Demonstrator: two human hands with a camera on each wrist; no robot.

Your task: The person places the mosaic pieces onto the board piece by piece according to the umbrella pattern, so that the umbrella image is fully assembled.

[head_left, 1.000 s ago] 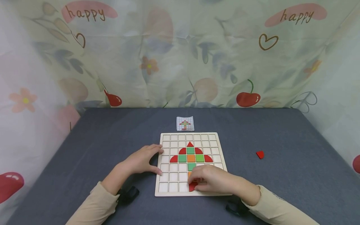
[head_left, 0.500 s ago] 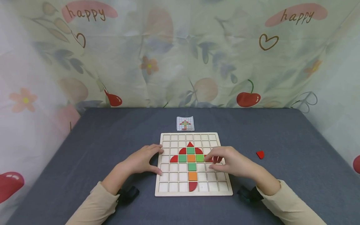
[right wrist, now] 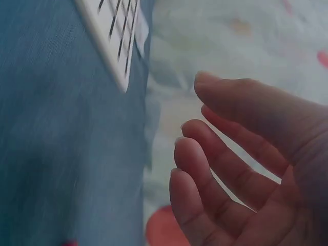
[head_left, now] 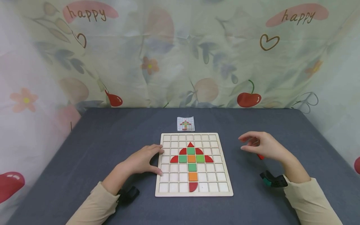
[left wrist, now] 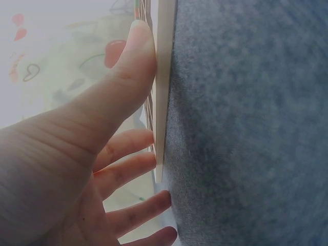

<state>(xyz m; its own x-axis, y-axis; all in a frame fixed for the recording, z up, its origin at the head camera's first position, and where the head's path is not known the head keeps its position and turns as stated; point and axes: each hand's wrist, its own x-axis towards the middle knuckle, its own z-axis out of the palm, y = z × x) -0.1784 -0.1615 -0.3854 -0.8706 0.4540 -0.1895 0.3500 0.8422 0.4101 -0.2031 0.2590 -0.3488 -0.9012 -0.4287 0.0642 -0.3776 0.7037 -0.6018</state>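
Observation:
A light wooden grid board [head_left: 194, 194] lies on the dark cloth, with red, green and orange pieces set in its cells. Along its left edge rests my left hand [head_left: 142, 160], fingers and thumb extended; in the left wrist view the thumb touches the board's side [left wrist: 163, 92]. To the right of the board, my right hand [head_left: 265, 145] hovers over the cloth with loosely bent fingers and nothing between them. Below that hand a red quarter-round piece [head_left: 261, 157] shows, partly hidden. One red quarter-round [head_left: 193, 187] sits in the board's bottom row, under an orange square [head_left: 192, 176].
A small printed pattern card [head_left: 186, 124] lies just beyond the board's far edge. Behind the table hangs a patterned curtain [head_left: 174, 62]. Each wrist wears a dark strap device, such as the right one [head_left: 274, 180].
My right hand has left the bottom row of the board and travelled right and away, to above the loose red piece. The left hand stays at the board's edge.

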